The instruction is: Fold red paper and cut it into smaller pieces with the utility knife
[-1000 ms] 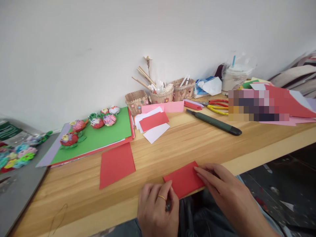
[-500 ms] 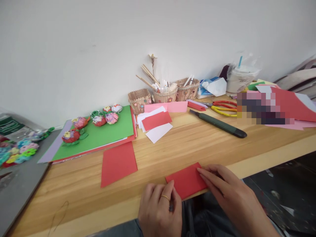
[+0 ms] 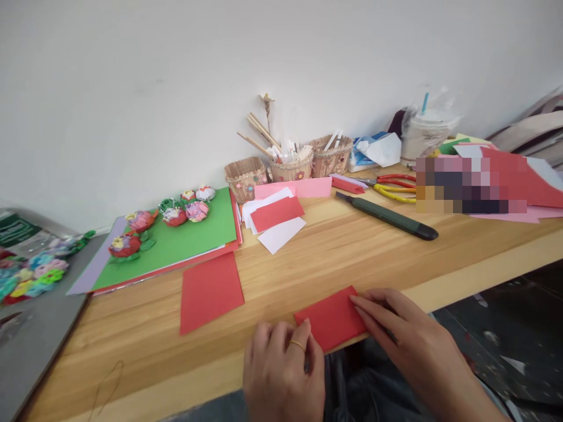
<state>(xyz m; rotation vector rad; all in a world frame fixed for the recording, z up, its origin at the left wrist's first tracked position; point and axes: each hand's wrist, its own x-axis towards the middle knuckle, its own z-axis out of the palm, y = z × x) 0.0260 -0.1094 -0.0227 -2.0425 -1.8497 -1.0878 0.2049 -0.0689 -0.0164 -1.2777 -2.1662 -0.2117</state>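
A red paper (image 3: pixel 332 321) lies at the near edge of the desk (image 3: pixel 352 258), its long side going left to right. The left hand (image 3: pixel 281 366) pinches its left end; the right hand (image 3: pixel 409 328) pinches its right end.

Soft, even light across the wall (image 3: pixel 211 76), dark floor (image 3: pixel 532 316), stretched edges, blocky pixelation at right.

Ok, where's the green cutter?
In the head view, the green cutter lies right of centre on the table, between the right hand and the red-handled tool.
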